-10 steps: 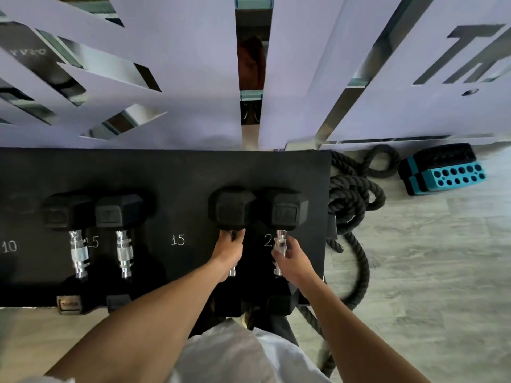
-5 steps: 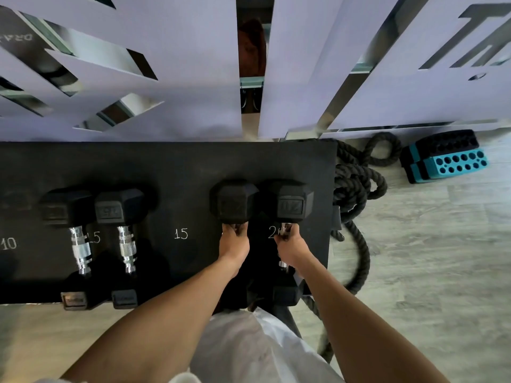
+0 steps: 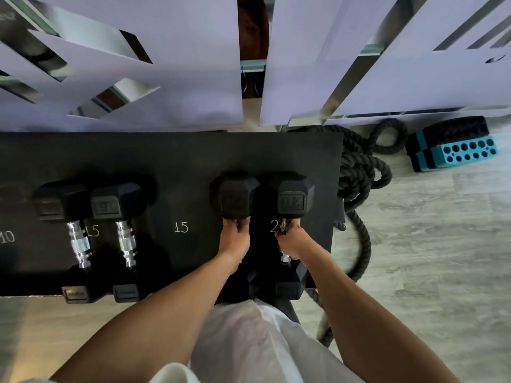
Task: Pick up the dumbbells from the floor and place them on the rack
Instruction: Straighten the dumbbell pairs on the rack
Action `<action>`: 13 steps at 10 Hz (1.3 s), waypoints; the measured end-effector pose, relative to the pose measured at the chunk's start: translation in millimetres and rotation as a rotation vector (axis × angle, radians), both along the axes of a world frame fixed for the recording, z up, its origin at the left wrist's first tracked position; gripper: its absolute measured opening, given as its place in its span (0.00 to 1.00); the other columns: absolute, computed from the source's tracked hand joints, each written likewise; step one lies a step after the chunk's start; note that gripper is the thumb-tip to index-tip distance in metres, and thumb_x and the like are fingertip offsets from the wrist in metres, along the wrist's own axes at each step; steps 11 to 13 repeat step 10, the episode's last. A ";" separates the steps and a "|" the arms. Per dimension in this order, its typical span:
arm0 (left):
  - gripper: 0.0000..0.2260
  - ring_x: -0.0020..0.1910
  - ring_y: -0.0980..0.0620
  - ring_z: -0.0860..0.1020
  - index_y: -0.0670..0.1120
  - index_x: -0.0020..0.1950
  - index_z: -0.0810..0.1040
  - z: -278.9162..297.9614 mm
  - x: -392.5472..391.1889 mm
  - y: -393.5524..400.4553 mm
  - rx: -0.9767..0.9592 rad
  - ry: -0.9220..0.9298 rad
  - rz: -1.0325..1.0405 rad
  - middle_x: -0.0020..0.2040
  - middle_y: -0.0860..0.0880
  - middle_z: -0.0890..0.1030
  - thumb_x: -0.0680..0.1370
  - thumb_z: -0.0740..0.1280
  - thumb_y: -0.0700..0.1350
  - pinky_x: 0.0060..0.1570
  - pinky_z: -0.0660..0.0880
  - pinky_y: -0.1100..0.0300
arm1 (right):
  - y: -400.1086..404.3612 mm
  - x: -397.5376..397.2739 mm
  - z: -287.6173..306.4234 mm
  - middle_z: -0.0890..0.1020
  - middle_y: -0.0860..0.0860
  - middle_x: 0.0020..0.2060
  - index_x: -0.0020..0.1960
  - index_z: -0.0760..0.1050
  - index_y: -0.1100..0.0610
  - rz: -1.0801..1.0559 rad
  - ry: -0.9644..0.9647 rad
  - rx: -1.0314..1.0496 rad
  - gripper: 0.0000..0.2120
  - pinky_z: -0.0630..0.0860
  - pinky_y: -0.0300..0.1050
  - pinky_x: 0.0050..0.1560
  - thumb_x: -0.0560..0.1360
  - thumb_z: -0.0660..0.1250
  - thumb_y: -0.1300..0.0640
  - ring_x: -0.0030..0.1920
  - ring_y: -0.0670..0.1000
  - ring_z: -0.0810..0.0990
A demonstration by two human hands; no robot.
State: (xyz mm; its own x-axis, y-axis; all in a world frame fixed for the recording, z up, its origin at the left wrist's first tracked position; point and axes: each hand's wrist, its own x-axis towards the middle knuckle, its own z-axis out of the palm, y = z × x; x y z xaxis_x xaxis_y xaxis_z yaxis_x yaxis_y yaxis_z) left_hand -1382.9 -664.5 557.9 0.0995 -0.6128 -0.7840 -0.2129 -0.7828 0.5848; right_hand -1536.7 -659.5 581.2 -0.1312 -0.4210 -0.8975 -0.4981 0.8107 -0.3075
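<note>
Two black hex dumbbells lie side by side on the black rack (image 3: 171, 161) near its right end. My left hand (image 3: 234, 240) grips the handle of the left dumbbell (image 3: 235, 196), just below its far head. My right hand (image 3: 293, 240) grips the chrome handle of the right dumbbell (image 3: 295, 199), whose far head is marked 20. Their near heads sit at the rack's front edge, partly hidden by my arms.
Two smaller dumbbells (image 3: 109, 201) with chrome handles rest on the rack's left part, by chalked numbers 10 and 15. A coiled black battle rope (image 3: 359, 178) lies right of the rack. Teal and black blocks (image 3: 453, 149) sit on the wood floor further right.
Both hands have slid forward along the handles toward the far heads, and the two dumbbells have shifted slightly further back on the rack.
</note>
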 end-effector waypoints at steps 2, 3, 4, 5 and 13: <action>0.24 0.67 0.50 0.74 0.52 0.77 0.59 -3.1 2.4 -0.9 0.001 0.025 -0.010 0.63 0.54 0.75 0.82 0.62 0.52 0.67 0.69 0.54 | -0.3 -0.3 -5.9 0.72 0.54 0.55 0.73 0.49 0.61 0.015 -0.016 0.005 0.28 0.68 0.46 0.55 0.79 0.60 0.60 0.56 0.54 0.72; 0.27 0.67 0.51 0.72 0.53 0.79 0.54 5.2 4.6 -4.4 0.032 0.026 -0.074 0.64 0.55 0.72 0.83 0.62 0.51 0.66 0.67 0.56 | 3.4 1.1 -8.4 0.75 0.56 0.56 0.74 0.51 0.61 0.010 -0.006 -0.017 0.28 0.71 0.47 0.56 0.79 0.59 0.60 0.57 0.56 0.76; 0.34 0.68 0.49 0.70 0.50 0.79 0.47 18.1 9.2 -6.8 0.088 0.008 -0.224 0.70 0.51 0.69 0.81 0.64 0.52 0.61 0.67 0.58 | 8.6 2.7 -8.9 0.79 0.58 0.58 0.71 0.51 0.60 -0.034 -0.003 -0.065 0.26 0.75 0.54 0.62 0.79 0.60 0.57 0.58 0.59 0.79; 0.29 0.65 0.46 0.74 0.48 0.75 0.58 24.4 22.9 14.0 0.088 -0.098 -0.349 0.68 0.47 0.72 0.79 0.67 0.53 0.61 0.71 0.55 | 26.1 4.2 -4.4 0.79 0.58 0.53 0.67 0.52 0.57 0.012 0.039 -0.091 0.23 0.74 0.53 0.50 0.78 0.60 0.56 0.52 0.60 0.80; 0.08 0.50 0.55 0.80 0.55 0.56 0.80 61.2 116.3 141.8 -0.144 -0.185 -0.608 0.48 0.55 0.83 0.78 0.66 0.51 0.52 0.76 0.61 | 173.9 80.0 37.6 0.68 0.52 0.70 0.70 0.71 0.51 0.309 0.345 -0.408 0.21 0.68 0.50 0.69 0.77 0.60 0.53 0.71 0.58 0.64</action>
